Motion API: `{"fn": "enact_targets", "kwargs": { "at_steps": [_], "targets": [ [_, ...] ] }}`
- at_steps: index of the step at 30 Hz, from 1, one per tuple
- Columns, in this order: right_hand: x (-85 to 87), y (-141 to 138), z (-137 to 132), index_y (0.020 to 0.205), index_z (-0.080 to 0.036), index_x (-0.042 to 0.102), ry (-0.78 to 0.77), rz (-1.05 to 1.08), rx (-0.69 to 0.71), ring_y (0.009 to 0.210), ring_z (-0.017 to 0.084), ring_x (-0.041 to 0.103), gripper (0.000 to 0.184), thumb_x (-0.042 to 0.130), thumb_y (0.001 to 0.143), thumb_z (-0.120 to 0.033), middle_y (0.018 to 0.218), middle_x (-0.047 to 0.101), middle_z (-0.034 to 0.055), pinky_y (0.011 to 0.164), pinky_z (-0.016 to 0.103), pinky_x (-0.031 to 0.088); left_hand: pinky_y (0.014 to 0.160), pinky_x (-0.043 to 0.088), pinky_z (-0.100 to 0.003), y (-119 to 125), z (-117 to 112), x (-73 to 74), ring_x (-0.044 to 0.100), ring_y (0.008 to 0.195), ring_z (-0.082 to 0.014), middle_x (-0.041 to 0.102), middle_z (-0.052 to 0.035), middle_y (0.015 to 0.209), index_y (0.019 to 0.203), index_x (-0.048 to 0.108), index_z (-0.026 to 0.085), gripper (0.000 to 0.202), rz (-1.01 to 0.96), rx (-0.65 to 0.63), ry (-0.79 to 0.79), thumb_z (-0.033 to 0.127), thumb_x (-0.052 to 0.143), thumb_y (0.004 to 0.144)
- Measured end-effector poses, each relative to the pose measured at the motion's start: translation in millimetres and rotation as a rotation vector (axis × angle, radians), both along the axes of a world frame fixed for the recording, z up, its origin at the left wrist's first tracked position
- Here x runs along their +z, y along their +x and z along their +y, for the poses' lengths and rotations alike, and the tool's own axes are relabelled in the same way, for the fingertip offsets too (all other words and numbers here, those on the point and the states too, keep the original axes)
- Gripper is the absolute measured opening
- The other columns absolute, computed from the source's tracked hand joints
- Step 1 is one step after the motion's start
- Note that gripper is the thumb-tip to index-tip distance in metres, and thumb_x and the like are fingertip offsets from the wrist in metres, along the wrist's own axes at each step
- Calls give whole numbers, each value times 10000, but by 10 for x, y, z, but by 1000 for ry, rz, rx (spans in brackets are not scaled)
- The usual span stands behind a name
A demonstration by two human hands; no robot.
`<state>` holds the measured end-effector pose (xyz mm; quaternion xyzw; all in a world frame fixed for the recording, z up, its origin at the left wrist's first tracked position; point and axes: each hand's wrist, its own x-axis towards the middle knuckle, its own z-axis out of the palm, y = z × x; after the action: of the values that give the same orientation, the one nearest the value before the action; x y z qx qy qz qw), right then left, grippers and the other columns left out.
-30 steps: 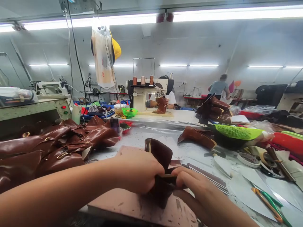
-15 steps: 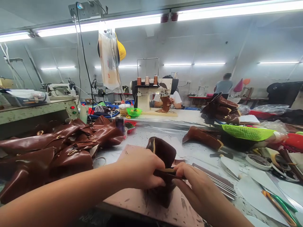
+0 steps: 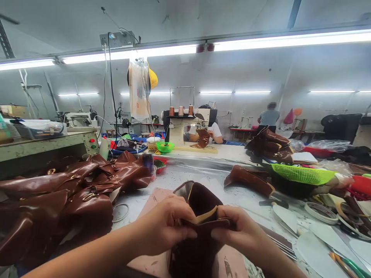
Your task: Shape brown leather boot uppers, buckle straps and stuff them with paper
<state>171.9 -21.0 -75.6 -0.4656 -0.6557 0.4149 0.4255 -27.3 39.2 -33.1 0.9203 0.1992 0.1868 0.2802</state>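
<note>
Over the desk (image 3: 185,173), left hand (image 3: 168,226) and right hand (image 3: 240,231) pinch one boot (image 3: 203,200); what fills the basket (image 3: 303,174) is hidden

Lower centre of the frame, the leather piece (image 3: 199,231) sits between the left hand (image 3: 166,227) and the right hand (image 3: 240,231), over the board (image 3: 153,199) on the table (image 3: 179,173). A leather heap (image 3: 72,193) fills the left side, a basket (image 3: 301,173) lies at right, and the sewing machine (image 3: 185,123) stands behind, at centre.
</note>
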Motion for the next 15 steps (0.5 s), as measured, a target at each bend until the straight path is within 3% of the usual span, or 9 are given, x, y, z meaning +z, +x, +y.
{"fn": "enact_targets", "kwargs": {
  "at_steps": [2,5,8,12,15],
  "targets": [
    [20,-51,8,736,-163,608,17,-1,-34,579,135,495,126,586,684,-275,630,542,-12,543,249,398,754,346,-251,-22,4,-14,507,747,-135,593,30,696,722,628,168,30,-4,55,-54,164,653,707],
    [17,-111,4,689,-169,603,142,-29,-119,678,160,522,66,594,682,-234,694,580,8,629,268,407,650,347,-228,4,0,-19,475,724,-145,525,35,647,673,605,157,125,60,193,-120,233,702,647],
    [-65,-128,16,710,-174,626,214,1,-121,715,178,543,84,592,705,-251,762,616,30,647,280,417,638,332,-231,59,-21,-4,457,708,-143,493,35,596,592,574,153,166,10,229,-162,249,685,670],
    [-269,-114,60,872,-199,661,94,182,96,847,222,579,251,640,719,-397,869,648,39,748,320,459,664,316,-248,78,-49,-3,435,685,-130,476,35,603,562,563,153,178,-151,200,-160,229,666,686],
    [-355,-93,72,985,-219,660,-38,327,314,852,229,604,406,660,695,-504,839,663,35,773,337,467,667,308,-253,55,-62,-38,417,680,-128,462,33,606,549,544,154,191,-192,166,-182,229,659,681]
  ]
}}
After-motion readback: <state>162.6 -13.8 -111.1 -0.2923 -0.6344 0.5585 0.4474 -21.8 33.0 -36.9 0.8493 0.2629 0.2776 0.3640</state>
